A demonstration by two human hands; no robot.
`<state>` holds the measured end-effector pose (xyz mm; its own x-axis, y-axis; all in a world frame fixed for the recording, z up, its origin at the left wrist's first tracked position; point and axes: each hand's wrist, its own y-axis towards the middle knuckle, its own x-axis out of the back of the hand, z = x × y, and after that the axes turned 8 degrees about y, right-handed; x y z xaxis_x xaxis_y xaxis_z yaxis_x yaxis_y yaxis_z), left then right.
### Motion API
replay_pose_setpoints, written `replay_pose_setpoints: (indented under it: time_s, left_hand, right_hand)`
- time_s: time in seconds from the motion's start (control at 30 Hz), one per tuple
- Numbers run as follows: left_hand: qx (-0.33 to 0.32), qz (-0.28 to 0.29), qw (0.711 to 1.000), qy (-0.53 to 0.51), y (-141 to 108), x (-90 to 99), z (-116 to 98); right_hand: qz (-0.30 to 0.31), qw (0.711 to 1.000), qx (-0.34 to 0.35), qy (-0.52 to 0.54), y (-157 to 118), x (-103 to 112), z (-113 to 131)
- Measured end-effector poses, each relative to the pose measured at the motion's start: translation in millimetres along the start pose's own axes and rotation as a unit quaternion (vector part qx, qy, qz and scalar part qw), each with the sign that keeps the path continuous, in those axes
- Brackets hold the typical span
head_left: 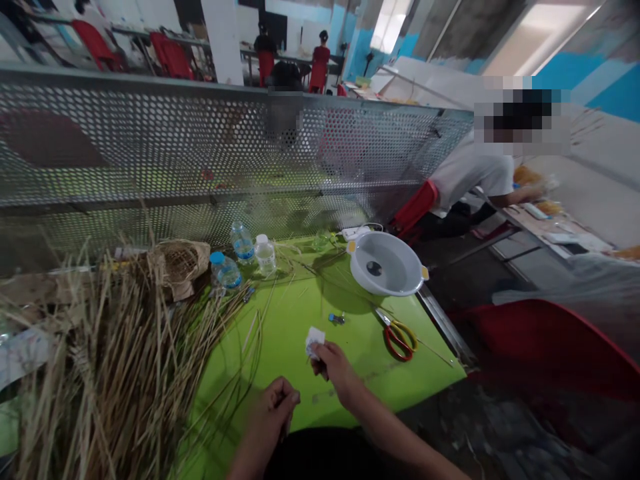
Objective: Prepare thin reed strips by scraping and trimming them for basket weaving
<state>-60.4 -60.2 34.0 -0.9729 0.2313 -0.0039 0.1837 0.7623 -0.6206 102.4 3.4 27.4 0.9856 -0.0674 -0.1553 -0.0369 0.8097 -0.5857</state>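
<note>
Right now a crumpled white piece (314, 339), perhaps tissue or paper, sits pinched between the thumb and fingers of the right hand (333, 365), nearer the wearer than the basin (385, 288) and to its left. Further left of the basin, the left hand (277, 408) is loosely curled; nothing shows in it, though its palm is hidden. How far the handling has come is hard to judge: the white piece is gripped, not set down, while the stalks (125, 353), well left of the basin, lie loose and unwoven. Just in front of the basin are scissors (389, 325), slightly parted; a small blue-ended metal object (337, 319) lies to its near left. Three plastic bottles (265, 255) and a woven piece (181, 261) stand left of the basin. The stalks crowd that side of the green table (280, 327), and a perforated panel (200, 147) bars the space behind the basin.
</note>
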Motion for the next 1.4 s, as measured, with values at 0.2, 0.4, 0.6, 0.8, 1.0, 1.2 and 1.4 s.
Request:
replay_pose_setpoints:
  time_s: [0.2,0.4,0.6,0.8,1.0,1.2,1.4]
  left_hand:
    - [-0.002,0.024,1.000,0.013,-7.3,7.7,2.3]
    - [0.024,-0.010,0.999,0.026,-18.2,18.2,-4.5]
    - [0.006,-0.042,0.999,0.000,-4.5,15.8,-2.4]
    - [-0.021,-0.015,1.000,0.005,4.4,2.2,6.0]
    - [-0.007,-0.037,0.999,-0.020,-1.1,5.0,8.1]
    - [-0.033,-0.048,0.998,0.004,3.3,4.0,-3.9]
    - [-0.037,-0.022,0.999,0.023,-3.1,-1.6,-2.7]
  right_hand:
    - [-0.118,0.992,0.049,0.017,19.9,15.0,13.0]
    - [-0.140,0.985,0.089,0.043,37.2,33.8,32.9]
    - [-0.023,0.998,0.057,0.003,1.3,4.3,5.8]
    - [0.056,0.998,0.003,-0.028,-13.8,-17.5,-15.9]
    - [0.001,0.999,0.037,-0.016,-5.0,1.7,7.8]
    - [0.120,0.992,0.009,-0.032,-19.5,-19.4,-13.7]
    - [0.015,0.998,0.017,-0.059,-1.7,-10.1,-12.2]
